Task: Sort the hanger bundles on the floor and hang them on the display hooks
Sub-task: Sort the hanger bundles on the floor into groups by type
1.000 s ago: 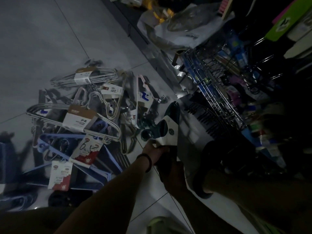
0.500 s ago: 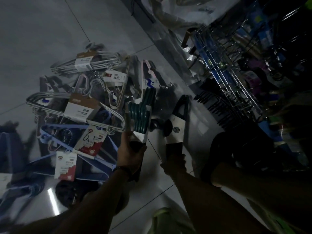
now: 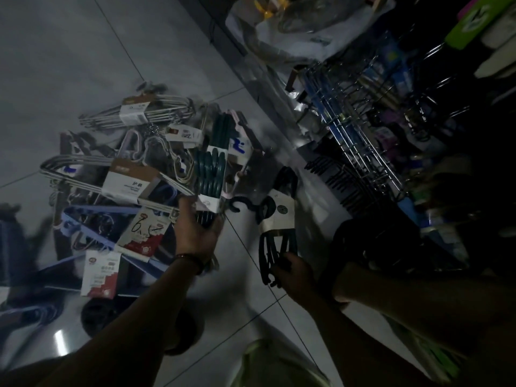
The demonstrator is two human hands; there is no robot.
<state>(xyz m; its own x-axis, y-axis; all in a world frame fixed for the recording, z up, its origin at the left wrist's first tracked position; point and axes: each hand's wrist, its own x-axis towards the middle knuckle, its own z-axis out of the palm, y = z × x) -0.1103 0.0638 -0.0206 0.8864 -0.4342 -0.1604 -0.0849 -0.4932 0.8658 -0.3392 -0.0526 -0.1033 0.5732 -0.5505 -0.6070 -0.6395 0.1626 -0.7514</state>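
A person's left hand, a wristband on its wrist, closes its fingers round the near end of a dark green hanger bundle. The bundle's white card sleeve sits just above the fingertips. From the grip it runs up and away, over the heap of packs on the floor.

The right hand, lower and nearer the camera, grips the bottom of a black hanger bundle. This bundle rises from the fist through a pale card band to dark hooks that curl left at the top. The two held bundles stand side by side and apart, with the black one on the rack side.

Left of the green bundle, the pile spreads over the glossy grey tiled floor. It includes silver wire hangers under a brown-and-white card, a second silver bundle at the far edge, and blue hangers beneath. There are also two red-and-white cards, one hand-marked "6.5", the other nearest the camera.

To the right, a chrome wire display rack holds dim packaged goods, with a white plastic bag beyond it. In the poor light, it cannot be told whether either held bundle touches the floor.
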